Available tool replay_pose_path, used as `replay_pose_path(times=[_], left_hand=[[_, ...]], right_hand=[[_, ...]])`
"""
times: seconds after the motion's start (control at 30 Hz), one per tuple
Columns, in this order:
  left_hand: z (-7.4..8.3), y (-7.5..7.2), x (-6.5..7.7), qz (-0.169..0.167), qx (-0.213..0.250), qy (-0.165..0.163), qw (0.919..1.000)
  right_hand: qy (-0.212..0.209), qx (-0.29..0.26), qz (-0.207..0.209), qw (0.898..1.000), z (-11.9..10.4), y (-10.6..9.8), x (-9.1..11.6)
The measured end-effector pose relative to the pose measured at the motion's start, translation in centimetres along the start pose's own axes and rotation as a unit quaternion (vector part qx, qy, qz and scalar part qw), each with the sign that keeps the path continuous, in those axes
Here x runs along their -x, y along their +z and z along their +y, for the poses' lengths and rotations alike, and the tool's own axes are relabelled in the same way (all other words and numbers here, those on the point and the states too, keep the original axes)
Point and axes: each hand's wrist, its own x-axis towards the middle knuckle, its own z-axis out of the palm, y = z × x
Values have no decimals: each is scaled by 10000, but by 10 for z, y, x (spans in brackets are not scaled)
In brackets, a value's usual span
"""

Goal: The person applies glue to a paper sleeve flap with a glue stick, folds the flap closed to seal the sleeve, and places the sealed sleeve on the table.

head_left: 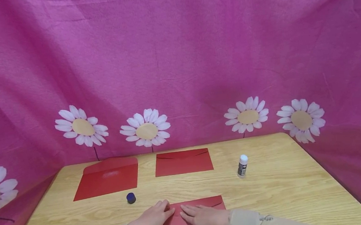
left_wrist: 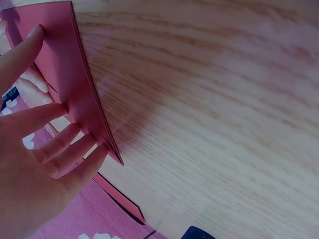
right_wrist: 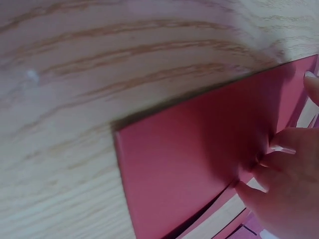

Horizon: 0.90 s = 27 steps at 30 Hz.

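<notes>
A red envelope [head_left: 180,224] lies at the near side of the table, its flap folded over at the far edge. My left hand [head_left: 150,222] rests its fingertips on the envelope's left part; in the left wrist view the thumb and spread fingers [left_wrist: 30,122] touch its surface near the side edge. Fingers extended, my right hand [head_left: 208,221] presses on the flap right of the middle. The right wrist view shows the fingertips of that hand [right_wrist: 286,179] along the flap line, with a gap under the flap beside them. Neither hand grips anything.
At the back left lies another red envelope [head_left: 109,182], flap open, with a whitish smear. A third red envelope [head_left: 183,164] with its flap folded down lies at the back middle. A dark blue cap [head_left: 131,198] and an upright glue stick [head_left: 242,165] stand on the wooden table [head_left: 282,189].
</notes>
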Motion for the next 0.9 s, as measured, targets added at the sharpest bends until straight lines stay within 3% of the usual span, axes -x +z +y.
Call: replay_pose_path(times=[0.2, 0.47, 0.9], left_hand=[[0, 0, 1, -1, -55, 27, 10000], [1, 2, 1, -140, 117, -70, 9998], [-1, 3, 4, -22, 184, -36, 9998]], right_hand=[[-160, 24, 100, 9998, 4, 2, 2], [-243, -340, 102, 9991, 15, 6, 12], [18, -543, 445, 9975, 44, 13, 38]])
